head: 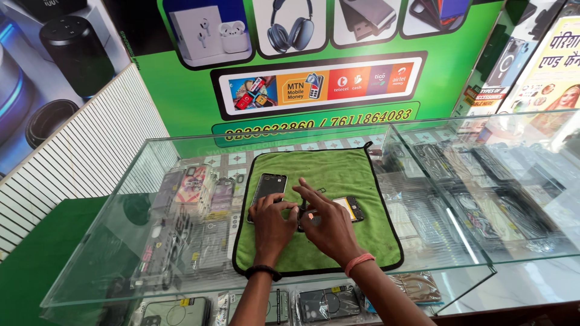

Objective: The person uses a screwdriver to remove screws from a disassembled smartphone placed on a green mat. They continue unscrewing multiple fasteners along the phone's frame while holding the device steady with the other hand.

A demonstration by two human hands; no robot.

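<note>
Fingers (305,196) meet between phone (267,188) and frame (353,208)

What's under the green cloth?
The green cloth lies on a glass counter. Phone cases show through the glass beside it; whatever sits directly beneath the cloth is hidden.

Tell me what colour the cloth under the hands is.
Green with a black edge; the cloth shows best in the head view, spread on the glass counter.
</note>
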